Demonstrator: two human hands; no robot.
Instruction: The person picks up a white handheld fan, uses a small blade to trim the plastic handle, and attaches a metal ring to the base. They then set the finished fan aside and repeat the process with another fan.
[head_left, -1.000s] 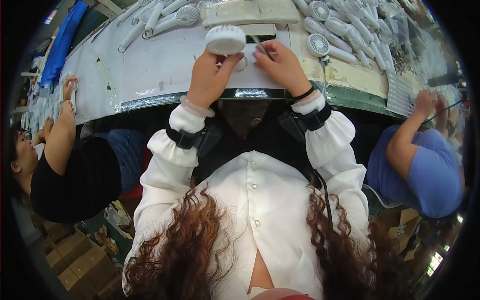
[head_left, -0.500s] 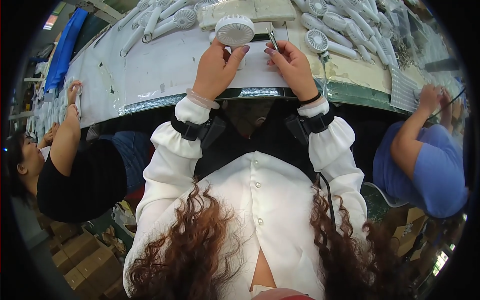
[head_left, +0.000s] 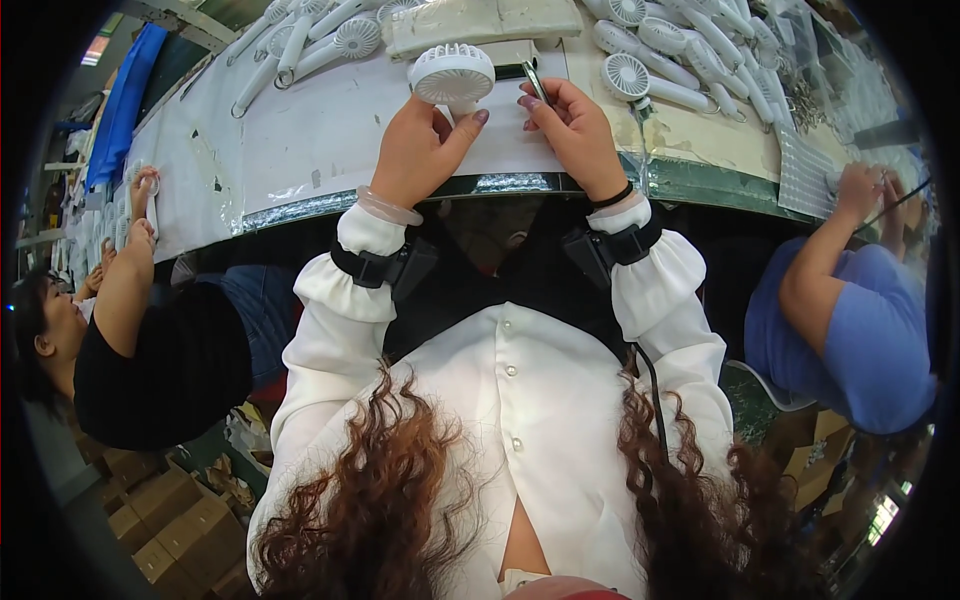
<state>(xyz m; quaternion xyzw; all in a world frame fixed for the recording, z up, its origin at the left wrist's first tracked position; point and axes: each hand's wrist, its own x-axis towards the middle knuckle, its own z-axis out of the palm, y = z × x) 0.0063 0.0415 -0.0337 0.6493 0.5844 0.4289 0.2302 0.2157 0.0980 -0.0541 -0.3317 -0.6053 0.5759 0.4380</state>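
Observation:
My left hand point(head_left: 413, 152) is closed around the handle of a white handheld fan point(head_left: 452, 72), its round slatted head raised above my fingers. In my right hand point(head_left: 582, 138), a slim metal tool that looks like tweezers point(head_left: 536, 82) is pinched between thumb and fingers, tip pointing away from me. A gap separates the tool from the fan. Just behind them lies a small flat piece with a dark edge point(head_left: 510, 71), partly hidden by the fan head. Another white fan point(head_left: 626, 76) rests on the table to the right of my right hand.
White fans lie piled at the far left point(head_left: 357, 38) and far right point(head_left: 662, 36) of the table point(head_left: 310, 125). A pale wrapped bundle point(head_left: 480, 28) sits at the back. Co-workers in black point(head_left: 165, 350) and blue point(head_left: 850, 320) flank me. Cardboard boxes point(head_left: 190, 525) stand low on the left.
Both hands have shifted slightly left, the left one also a little nearer to me, carrying the fan along. The tool in my right hand has moved with it.

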